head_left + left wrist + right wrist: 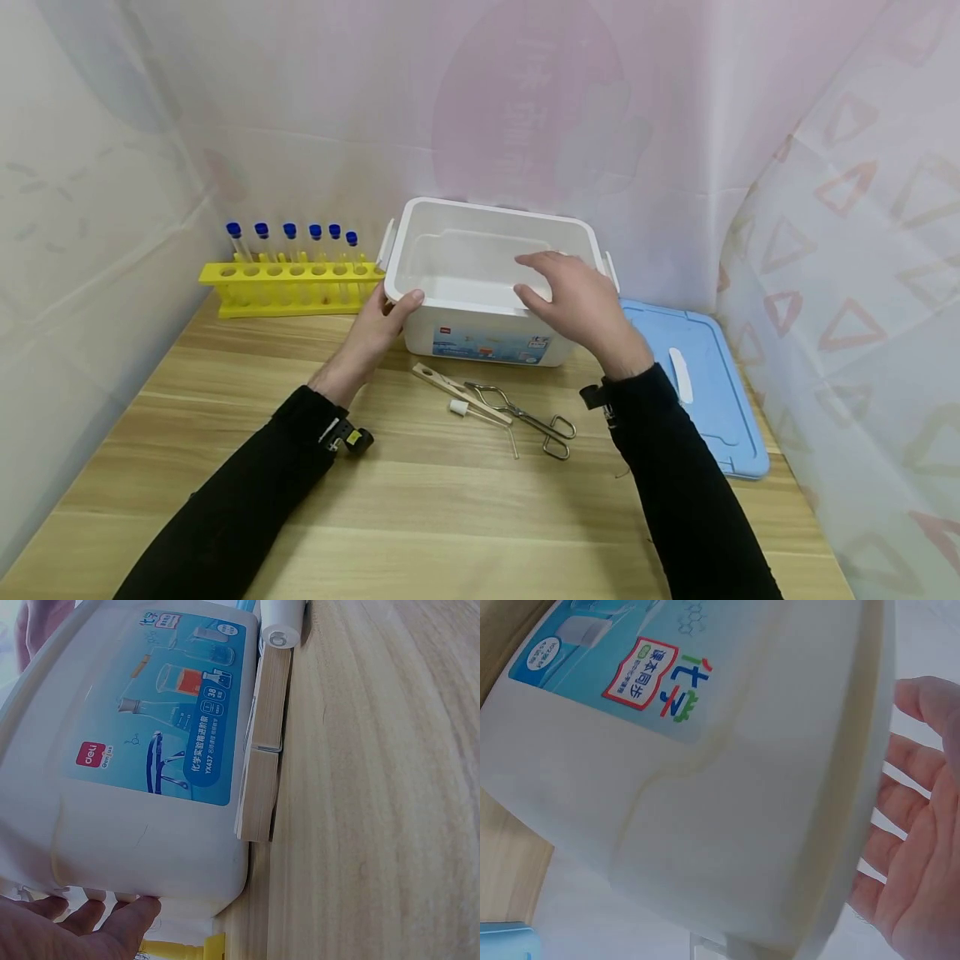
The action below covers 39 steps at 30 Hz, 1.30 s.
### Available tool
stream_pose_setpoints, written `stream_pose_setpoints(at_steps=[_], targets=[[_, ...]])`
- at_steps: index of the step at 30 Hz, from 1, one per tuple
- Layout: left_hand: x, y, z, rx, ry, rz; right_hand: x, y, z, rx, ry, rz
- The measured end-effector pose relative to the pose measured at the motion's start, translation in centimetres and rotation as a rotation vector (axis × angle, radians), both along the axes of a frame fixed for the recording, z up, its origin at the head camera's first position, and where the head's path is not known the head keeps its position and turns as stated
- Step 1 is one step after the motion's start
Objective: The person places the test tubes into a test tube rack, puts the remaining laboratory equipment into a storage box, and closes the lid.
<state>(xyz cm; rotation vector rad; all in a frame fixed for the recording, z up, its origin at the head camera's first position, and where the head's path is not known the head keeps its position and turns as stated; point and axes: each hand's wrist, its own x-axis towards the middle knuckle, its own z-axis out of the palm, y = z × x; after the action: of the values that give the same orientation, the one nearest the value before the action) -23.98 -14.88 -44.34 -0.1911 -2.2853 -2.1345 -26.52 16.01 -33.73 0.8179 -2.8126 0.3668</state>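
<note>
A white plastic storage box (491,287) with a blue chemistry label (176,705) stands lidless at the back middle of the table, and its visible interior is bare. My left hand (375,325) grips its left front corner, thumb on the rim and fingers against the side wall. Over the front right rim, my right hand (581,304) hovers with loosely spread fingers, holding nothing. In front of the box lie a wooden test tube clamp (438,379), metal crucible tongs (528,419) and a white stopper (458,407) with a thin bent tube.
A yellow rack (288,312) holding several blue-capped test tubes stands left of the box, close to it. To the right, a light blue lid (708,358) with a white strip (681,375) on it lies flat. Printed curtains surround the table's back and sides.
</note>
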Motion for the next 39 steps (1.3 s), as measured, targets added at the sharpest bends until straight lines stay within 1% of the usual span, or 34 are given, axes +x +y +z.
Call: stream_pose_setpoints(at_steps=[10, 18, 21, 25, 31, 35, 39], targets=[[0.0, -0.1, 0.0, 0.003, 0.001, -0.002, 2.8, 0.6, 0.3, -0.007, 0.095, 0.003], [0.0, 0.0, 0.0, 0.004, -0.001, -0.005, 5.3, 0.9, 0.1, -0.021, 0.178, 0.053], [-0.1, 0.0, -0.1, 0.009, 0.014, -0.009, 6.1, 0.9, 0.0, -0.023, 0.205, 0.070], [-0.1, 0.0, -0.2, 0.011, 0.030, -0.013, 7.2, 0.9, -0.1, -0.010, 0.225, 0.087], [-0.1, 0.0, -0.1, 0.012, 0.033, -0.017, 8.5, 0.6, -0.2, 0.002, 0.254, 0.124], [0.0, 0.0, -0.1, 0.003, 0.031, -0.017, 9.1, 0.3, -0.6, 0.022, 0.261, 0.145], [-0.1, -0.1, -0.2, 0.008, 0.034, -0.022, 9.4, 0.0, -1.1, 0.045, 0.247, 0.164]])
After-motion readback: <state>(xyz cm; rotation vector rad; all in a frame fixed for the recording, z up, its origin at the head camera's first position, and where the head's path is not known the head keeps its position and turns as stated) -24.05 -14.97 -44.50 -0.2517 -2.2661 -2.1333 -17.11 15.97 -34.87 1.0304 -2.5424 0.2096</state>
